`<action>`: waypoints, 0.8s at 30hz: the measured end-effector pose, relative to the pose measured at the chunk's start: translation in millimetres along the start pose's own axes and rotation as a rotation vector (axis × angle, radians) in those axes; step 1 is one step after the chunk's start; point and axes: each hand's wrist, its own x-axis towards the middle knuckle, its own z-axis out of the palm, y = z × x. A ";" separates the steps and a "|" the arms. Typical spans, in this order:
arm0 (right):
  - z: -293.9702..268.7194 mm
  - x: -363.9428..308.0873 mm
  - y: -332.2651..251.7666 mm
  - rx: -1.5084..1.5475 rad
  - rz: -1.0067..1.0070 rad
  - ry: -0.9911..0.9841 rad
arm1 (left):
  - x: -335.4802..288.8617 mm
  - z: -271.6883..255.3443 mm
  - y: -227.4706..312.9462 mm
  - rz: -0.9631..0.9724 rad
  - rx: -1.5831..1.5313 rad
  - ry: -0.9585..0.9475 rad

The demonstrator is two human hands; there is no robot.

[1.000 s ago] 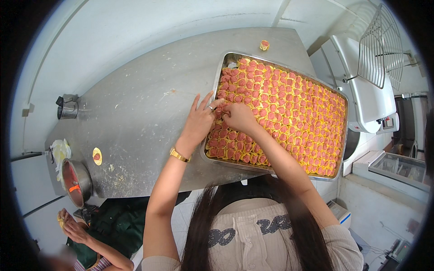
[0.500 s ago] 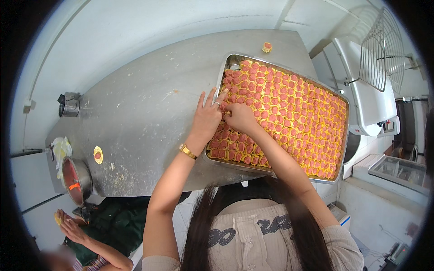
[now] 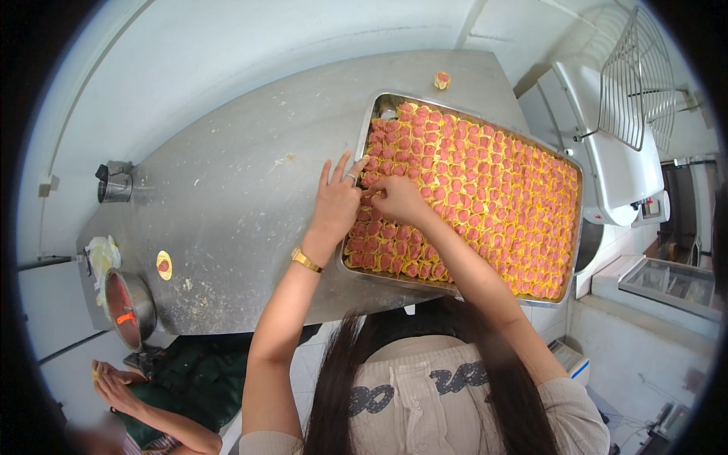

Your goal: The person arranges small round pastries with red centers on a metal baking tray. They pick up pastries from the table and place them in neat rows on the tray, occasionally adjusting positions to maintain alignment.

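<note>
A large metal tray [image 3: 456, 290] holds close rows of open-topped dumplings [image 3: 464, 182], with yellow wrappers and pink filling. At its left edge, my left hand [image 3: 338, 201] has its fingers stretched out and spread, the index fingertip reaching over the rim to the dumplings. The thumb side of that hand meets my right hand [image 3: 400, 200], which hovers low over the leftmost rows. My right fingers are bent and pinched together among the dumplings there; what sits between their tips is hidden. A single dumpling [image 3: 442, 80] stands on the table beyond the tray.
The steel table [image 3: 227, 182] carries a filled wrapper [image 3: 164, 265], a bowl of pink filling [image 3: 121, 303] with an orange-handled tool, and a metal jug [image 3: 115, 183]. A co-worker's hands [image 3: 114, 387] hold something yellowish at lower left. A white machine [image 3: 607, 144] stands right of the tray.
Both my hands have stayed at the tray's left edge, my left hand drawn slightly back from the dumplings. The co-worker's hands have closed more around the yellowish piece.
</note>
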 end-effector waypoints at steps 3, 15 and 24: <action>-7.8 6.7 8.6 -0.009 0.032 0.052 | 2.0 -4.7 -3.4 -0.049 -0.061 -0.010; -4.4 24.0 14.4 -0.149 0.015 0.109 | 37.0 4.7 -8.7 0.099 0.177 -0.016; -8.3 24.4 11.6 -0.051 0.058 0.068 | 37.2 5.8 -11.5 0.185 0.184 0.022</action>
